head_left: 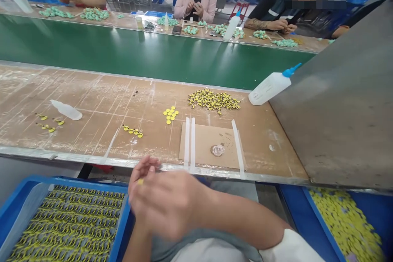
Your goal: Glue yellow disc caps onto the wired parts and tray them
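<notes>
My two hands meet just in front of the table's near edge. My left hand is curled and largely covered by the right. Between the hands shows a small yellow piece, held in the left fingers. My right hand is closed and smeared by motion, reaching across the left; what its fingers pinch is hidden. Beyond the hands on the table lie a row of yellow-and-black pieces, a cluster of yellow discs and a heap of small yellow-and-black parts. A taped cardboard sheet bears a round blob.
A blue tray of yellow-and-black pieces stands lower left; a blue bin of yellow pieces, lower right. White bottles rest on the table. A metal panel bounds the right. Co-workers sit beyond the green belt.
</notes>
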`<state>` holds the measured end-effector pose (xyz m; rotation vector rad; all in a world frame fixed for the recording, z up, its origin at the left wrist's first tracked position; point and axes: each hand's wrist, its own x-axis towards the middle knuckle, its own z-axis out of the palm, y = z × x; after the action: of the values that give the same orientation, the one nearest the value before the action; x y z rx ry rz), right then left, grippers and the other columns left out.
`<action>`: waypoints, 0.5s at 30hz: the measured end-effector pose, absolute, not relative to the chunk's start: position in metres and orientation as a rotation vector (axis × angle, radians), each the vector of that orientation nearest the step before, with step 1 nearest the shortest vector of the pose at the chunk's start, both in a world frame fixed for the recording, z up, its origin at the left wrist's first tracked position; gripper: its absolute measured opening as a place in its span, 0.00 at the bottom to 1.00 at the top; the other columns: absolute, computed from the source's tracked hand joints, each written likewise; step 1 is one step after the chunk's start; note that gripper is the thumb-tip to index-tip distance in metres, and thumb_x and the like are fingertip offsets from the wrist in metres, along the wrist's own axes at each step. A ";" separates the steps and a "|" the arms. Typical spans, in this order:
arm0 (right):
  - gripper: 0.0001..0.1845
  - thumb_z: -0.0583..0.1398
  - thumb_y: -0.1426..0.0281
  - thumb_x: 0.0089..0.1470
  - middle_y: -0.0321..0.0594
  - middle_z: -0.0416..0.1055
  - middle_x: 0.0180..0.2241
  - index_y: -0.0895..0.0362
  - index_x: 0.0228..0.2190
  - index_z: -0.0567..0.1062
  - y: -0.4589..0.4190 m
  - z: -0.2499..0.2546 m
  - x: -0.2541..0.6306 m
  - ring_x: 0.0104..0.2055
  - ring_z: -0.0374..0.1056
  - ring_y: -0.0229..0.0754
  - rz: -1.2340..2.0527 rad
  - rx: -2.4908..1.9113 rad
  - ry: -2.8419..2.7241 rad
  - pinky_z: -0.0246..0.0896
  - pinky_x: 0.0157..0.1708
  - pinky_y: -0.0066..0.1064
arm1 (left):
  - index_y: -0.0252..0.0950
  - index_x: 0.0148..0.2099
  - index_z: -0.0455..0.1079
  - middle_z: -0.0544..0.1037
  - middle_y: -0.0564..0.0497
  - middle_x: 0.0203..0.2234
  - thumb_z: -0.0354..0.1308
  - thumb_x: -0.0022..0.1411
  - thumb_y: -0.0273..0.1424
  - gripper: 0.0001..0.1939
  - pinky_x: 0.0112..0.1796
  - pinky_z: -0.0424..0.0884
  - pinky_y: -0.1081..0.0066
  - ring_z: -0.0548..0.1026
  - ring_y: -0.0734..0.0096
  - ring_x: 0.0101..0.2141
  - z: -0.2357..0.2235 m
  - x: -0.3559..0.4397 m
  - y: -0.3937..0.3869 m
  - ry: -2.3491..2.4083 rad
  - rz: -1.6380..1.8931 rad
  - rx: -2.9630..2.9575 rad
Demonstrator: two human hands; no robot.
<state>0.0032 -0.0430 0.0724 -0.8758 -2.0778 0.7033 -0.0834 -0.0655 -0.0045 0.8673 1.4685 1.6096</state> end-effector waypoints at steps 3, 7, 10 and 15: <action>0.16 0.63 0.69 0.55 0.36 0.77 0.47 0.38 0.44 0.80 -0.064 0.051 -0.038 0.55 0.69 0.44 0.807 -1.070 -1.904 0.72 0.49 0.38 | 0.35 0.51 0.76 0.83 0.41 0.40 0.65 0.62 0.38 0.18 0.45 0.78 0.60 0.82 0.55 0.42 0.007 -0.065 -0.077 1.117 1.355 0.829; 0.23 0.54 0.53 0.59 0.34 0.72 0.54 0.41 0.51 0.78 -0.090 0.034 -0.043 0.69 0.51 0.54 0.817 -1.463 -0.534 0.61 0.48 0.52 | 0.38 0.57 0.74 0.81 0.38 0.49 0.58 0.68 0.38 0.18 0.54 0.73 0.55 0.79 0.52 0.51 0.027 -0.030 -0.096 0.722 0.950 0.904; 0.34 0.35 0.51 0.65 0.37 0.64 0.59 0.41 0.61 0.68 -0.110 0.048 -0.012 0.70 0.41 0.53 0.563 -1.466 -0.017 0.51 0.46 0.54 | 0.41 0.65 0.68 0.75 0.37 0.58 0.54 0.70 0.43 0.25 0.60 0.65 0.49 0.72 0.48 0.59 0.045 -0.006 -0.105 0.511 0.727 0.949; 0.40 0.30 0.49 0.64 0.39 0.62 0.61 0.41 0.61 0.67 -0.122 0.067 0.008 0.72 0.35 0.51 0.376 -1.613 -0.182 0.54 0.43 0.52 | 0.42 0.70 0.61 0.67 0.37 0.64 0.52 0.68 0.49 0.32 0.65 0.53 0.43 0.62 0.43 0.65 0.065 0.017 -0.111 0.305 0.612 0.998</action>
<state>0.0081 -0.1216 0.0669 -1.6127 -0.1819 0.3763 0.0168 -0.1106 0.0653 0.9983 0.3054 0.6119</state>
